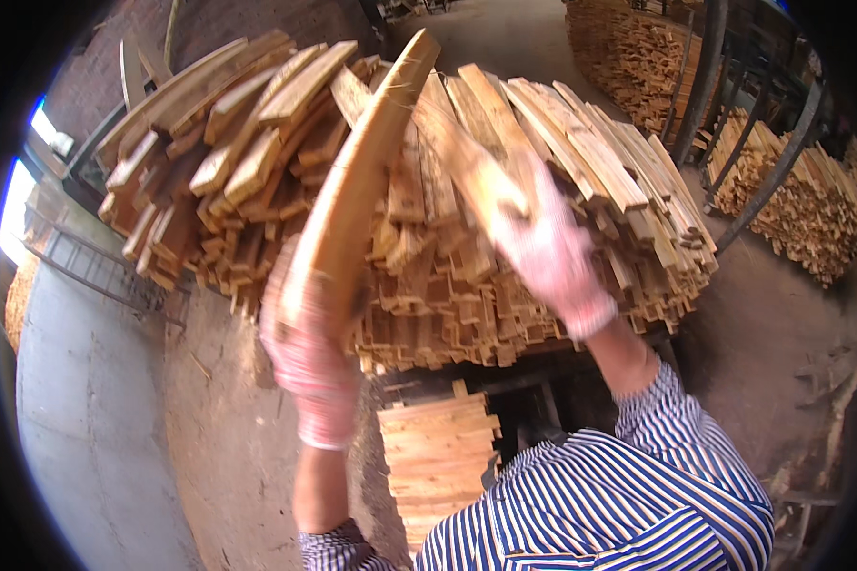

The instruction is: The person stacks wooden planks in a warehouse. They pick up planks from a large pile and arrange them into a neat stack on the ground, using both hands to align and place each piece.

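Note:
My left hand (312, 366), in a pink-and-white knit work glove, is closed round the near end of a long wooden board (352, 186). That board tilts up and away over a big heap of planks (438, 305). My right hand (552, 252), gloved alike and a little blurred, is closed on the near end of another wooden plank (462, 167), which slants away to the left on top of the heap. The far ends of the two boards come close together. My fingers are partly hidden by the wood and by blur.
Below the heap, in front of my body, lies a neat layer of boards (438, 457). A grey panel (95, 419) stands at the left. Stacked wood (790, 200) and dark metal posts (705, 86) are at the right, with another timber stack (628, 57) farther back.

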### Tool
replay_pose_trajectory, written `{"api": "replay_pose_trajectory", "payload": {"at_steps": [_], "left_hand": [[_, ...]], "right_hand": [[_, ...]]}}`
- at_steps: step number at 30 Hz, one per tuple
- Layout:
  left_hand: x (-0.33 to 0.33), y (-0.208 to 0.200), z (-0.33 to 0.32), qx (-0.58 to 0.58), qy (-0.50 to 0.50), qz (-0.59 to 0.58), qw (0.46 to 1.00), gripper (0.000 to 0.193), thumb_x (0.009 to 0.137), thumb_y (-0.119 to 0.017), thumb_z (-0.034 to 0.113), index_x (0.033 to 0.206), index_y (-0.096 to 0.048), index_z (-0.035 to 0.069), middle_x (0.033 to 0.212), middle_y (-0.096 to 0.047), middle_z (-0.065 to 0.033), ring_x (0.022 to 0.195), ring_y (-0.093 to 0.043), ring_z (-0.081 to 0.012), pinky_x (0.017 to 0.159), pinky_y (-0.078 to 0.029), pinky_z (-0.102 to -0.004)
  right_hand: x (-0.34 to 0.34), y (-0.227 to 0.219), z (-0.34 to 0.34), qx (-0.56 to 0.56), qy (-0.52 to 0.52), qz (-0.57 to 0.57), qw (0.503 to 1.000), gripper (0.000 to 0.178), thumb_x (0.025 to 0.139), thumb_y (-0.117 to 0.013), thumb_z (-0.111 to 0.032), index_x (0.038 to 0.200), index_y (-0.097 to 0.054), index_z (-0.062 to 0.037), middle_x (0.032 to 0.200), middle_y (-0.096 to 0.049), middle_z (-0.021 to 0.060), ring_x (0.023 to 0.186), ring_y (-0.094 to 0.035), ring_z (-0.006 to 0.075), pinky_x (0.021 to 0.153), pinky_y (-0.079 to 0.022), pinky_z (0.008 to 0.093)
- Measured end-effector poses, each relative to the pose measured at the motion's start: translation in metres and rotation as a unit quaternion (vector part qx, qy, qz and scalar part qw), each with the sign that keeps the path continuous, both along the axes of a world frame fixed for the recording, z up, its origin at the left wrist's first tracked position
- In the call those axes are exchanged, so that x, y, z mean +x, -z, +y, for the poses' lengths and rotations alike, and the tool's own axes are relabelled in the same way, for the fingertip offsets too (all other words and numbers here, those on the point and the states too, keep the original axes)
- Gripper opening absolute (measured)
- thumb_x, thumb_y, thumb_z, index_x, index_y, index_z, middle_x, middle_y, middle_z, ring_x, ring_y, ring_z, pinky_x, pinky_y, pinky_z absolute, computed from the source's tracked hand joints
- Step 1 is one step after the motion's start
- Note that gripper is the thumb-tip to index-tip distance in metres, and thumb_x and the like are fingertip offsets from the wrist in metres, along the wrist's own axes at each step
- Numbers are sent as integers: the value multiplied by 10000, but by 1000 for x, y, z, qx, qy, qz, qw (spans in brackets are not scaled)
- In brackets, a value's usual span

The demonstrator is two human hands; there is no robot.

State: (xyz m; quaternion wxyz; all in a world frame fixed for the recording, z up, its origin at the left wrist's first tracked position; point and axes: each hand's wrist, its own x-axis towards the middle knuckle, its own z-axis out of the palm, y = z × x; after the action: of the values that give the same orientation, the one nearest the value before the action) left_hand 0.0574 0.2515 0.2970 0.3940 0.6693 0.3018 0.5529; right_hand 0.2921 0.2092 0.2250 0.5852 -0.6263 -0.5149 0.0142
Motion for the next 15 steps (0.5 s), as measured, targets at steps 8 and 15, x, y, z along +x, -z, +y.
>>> {"api": "replay_pose_trajectory", "payload": {"at_steps": [8,15], "left_hand": [[17,141,-153,133,32,301,944,932,837,-800,297,1552,-286,-7,1375,-539,-294,1304,-516,-435,1068,-469,-472],[5,174,-209,68,75,282,954,828,788,-825,350,1442,-460,-4,1442,-424,-352,1366,-389,-560,1101,-413,-550]], "right_hand": [[-46,98,-132,-34,-482,648,589,797,941,-639,-576,1441,-452,15,1421,-540,197,1316,-538,287,1160,-415,439],[-57,93,-171,-184,-328,464,802,798,860,-784,-251,1478,-352,10,1298,-623,170,1186,-623,284,1043,-503,397]]}}
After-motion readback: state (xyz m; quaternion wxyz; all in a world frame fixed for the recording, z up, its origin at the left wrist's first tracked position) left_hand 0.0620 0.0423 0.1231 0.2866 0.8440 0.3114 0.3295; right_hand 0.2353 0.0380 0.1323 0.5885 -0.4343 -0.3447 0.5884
